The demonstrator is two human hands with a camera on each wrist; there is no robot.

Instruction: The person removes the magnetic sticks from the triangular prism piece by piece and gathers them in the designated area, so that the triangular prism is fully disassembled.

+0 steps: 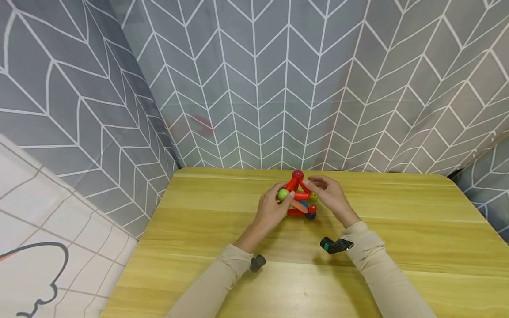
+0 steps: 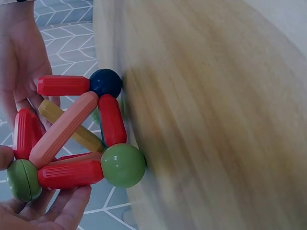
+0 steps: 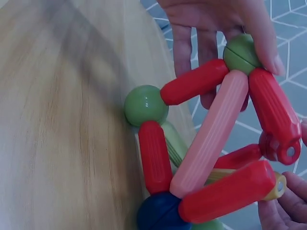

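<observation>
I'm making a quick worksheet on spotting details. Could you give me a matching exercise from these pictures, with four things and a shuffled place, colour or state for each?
Things:
1. Left hand
2. Pink rod
3. Tabletop
4. Backdrop

Descriptions:
A. Grey with white lines
B. Slants between a green ball and a dark blue ball
C. Yellowish, with wood grain
D. Holds a green ball

Right pairs: 1-D, 2-B, 3-C, 4-A

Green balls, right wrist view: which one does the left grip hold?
The uppermost green ball, in the left grip; only it meets the pink rod.
</observation>
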